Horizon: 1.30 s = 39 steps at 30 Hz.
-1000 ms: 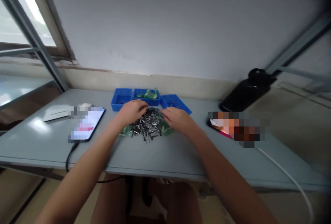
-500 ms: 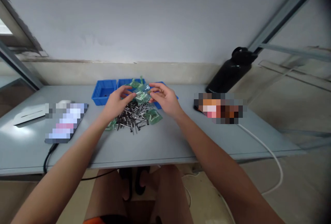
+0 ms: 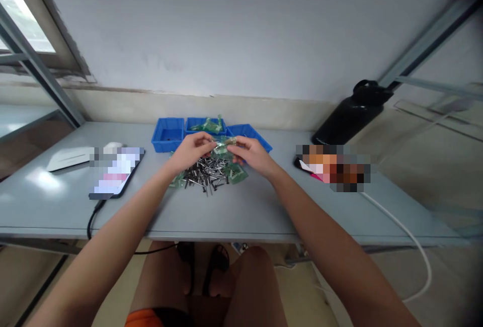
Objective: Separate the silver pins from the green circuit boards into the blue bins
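Between my hands, above a pile of metal screws [image 3: 206,172], is a clear green plastic bag [image 3: 222,149] with small pieces inside. My left hand [image 3: 195,150] pinches its left side, and my right hand [image 3: 249,153] grips its right side. Another green bag [image 3: 236,173] lies at the pile's right edge, and part of one [image 3: 176,181] shows at the left edge. Behind are a blue bin [image 3: 168,135] on the left, a middle blue bin [image 3: 190,125] with green bags [image 3: 210,126] in it, and a right blue bin [image 3: 260,141], partly hidden by my right hand.
On the grey table [image 3: 234,216], a phone [image 3: 118,173] with a black cable lies left, beside a white flat box [image 3: 70,159] and a white rounded object [image 3: 114,147]. A black bottle [image 3: 349,115] and a blurred device [image 3: 332,167] with a white cable are at the right.
The camera view has shifted, so the table's things appear further right. My hands have come closer together on the bag, which sits lower and hides less of the middle bin.
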{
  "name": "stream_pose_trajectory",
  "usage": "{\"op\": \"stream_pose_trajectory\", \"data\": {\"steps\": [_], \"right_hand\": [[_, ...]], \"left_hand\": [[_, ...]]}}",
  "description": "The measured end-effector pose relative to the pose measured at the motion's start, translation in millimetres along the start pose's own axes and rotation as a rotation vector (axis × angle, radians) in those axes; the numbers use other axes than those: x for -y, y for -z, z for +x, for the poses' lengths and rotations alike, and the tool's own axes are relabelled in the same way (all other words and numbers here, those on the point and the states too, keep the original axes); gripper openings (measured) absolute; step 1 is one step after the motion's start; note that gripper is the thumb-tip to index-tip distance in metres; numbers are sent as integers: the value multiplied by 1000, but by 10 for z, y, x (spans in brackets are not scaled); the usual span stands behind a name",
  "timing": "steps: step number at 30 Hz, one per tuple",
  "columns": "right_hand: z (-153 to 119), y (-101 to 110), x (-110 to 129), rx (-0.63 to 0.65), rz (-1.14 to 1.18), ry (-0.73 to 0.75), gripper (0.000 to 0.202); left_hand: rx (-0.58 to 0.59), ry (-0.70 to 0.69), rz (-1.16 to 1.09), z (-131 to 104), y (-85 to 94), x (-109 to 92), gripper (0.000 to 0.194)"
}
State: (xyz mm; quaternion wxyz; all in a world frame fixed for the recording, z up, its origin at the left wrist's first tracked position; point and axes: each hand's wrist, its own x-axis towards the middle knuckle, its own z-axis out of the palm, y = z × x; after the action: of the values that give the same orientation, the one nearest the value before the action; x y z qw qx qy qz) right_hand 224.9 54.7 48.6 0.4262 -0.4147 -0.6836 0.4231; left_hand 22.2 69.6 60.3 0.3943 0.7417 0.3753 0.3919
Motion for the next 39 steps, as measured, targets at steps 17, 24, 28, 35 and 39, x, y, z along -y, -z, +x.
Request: {"op": "stream_pose_trajectory", "data": {"steps": [17,24,28,35,39], "right_hand": [[-8,35,20,-49,54,-13,26],[19,4,-74,-56,24,-21,34],[0,16,-84,-150,-149,157,48],[-23,25,-60,-45,-247,195,29],[23,14,-104,-116,-133,159,28]], "left_hand": [[43,71,-138,-18,-166,13,42],[42,67,-176,-20,-140,9,42],[32,67,-185,-12,-108,22,40],[39,41,-94,-9,-59,22,35],[3,-48,21,-9,-67,24,47]]}}
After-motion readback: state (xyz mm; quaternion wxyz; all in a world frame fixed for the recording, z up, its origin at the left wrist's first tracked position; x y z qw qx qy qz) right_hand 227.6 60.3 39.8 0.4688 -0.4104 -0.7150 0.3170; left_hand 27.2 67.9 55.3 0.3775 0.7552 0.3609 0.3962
